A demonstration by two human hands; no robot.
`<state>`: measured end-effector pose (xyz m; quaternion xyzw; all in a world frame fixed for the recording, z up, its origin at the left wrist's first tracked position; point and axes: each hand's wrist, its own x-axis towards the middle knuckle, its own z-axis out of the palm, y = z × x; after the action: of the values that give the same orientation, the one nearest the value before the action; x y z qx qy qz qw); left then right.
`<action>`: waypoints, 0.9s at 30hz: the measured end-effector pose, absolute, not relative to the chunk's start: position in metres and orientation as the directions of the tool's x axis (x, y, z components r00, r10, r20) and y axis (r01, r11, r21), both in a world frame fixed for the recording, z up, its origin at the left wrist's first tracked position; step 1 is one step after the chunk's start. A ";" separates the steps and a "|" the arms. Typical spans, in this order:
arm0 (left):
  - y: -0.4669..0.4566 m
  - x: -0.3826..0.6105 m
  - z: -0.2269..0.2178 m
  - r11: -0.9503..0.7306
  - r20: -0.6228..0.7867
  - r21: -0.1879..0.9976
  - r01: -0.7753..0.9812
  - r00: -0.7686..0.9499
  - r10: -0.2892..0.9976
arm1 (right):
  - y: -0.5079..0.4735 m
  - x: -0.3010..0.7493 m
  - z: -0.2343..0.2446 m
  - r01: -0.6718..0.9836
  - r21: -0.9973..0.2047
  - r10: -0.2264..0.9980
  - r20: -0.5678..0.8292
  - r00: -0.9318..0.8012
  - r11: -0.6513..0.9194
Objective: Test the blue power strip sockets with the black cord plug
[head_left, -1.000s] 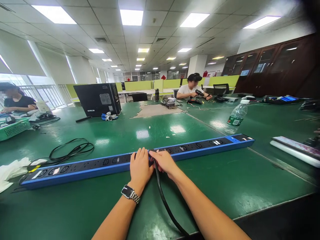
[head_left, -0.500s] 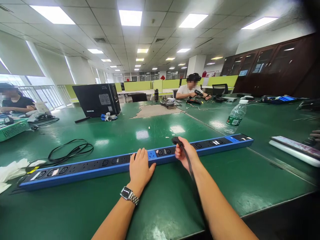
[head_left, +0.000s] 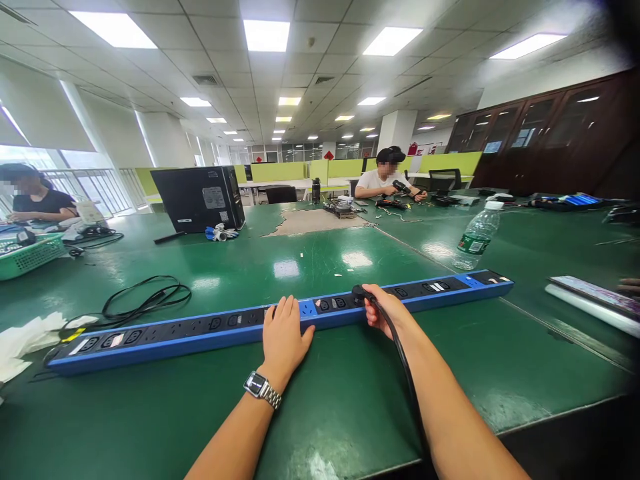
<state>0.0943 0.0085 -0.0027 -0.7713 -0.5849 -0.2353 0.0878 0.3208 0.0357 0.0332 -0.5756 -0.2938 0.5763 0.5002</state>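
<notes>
A long blue-and-black power strip (head_left: 187, 344) lies across the green table in front of me. My left hand (head_left: 286, 331), with a watch on its wrist, rests over the strip left of its middle. Its fingers lie stretched across the top and its thumb is spread along the front side. My right hand (head_left: 384, 313) is closed around a black plug (head_left: 359, 293) with a thick black cord (head_left: 404, 357) trailing toward me. The plug is down at the strip's top face, right of a blue socket (head_left: 307, 308). Whether its pins are inside a socket is hidden.
A coiled black cable (head_left: 150, 300) and white tissues (head_left: 37, 337) lie left. Behind the strip stand a water bottle (head_left: 477, 237) and a computer case (head_left: 197, 199). A tablet-like device (head_left: 595, 303) lies right. Two people (head_left: 387, 175) work farther off, one holding a power tool.
My right hand has brought the plug down and slightly right, from just above the strip to its top face. My left hand stays on the strip. The view has shifted slightly.
</notes>
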 end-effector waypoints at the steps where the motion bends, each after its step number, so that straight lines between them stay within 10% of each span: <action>1: 0.008 0.094 -0.003 -0.301 0.462 0.143 0.943 0.205 0.863 | 0.036 0.323 0.033 -0.223 -0.917 0.918 -0.368 0.150 -0.331; 27: 0.008 0.096 -0.001 -0.293 0.450 0.141 0.946 0.203 0.869 | 0.037 0.322 0.031 -0.083 -0.946 0.930 -0.325 0.173 -0.315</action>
<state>0.0956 0.0081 -0.0013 -0.7710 -0.5885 -0.2287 0.0831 0.3224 0.0373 0.0310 -0.6053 -0.3499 0.5394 0.4693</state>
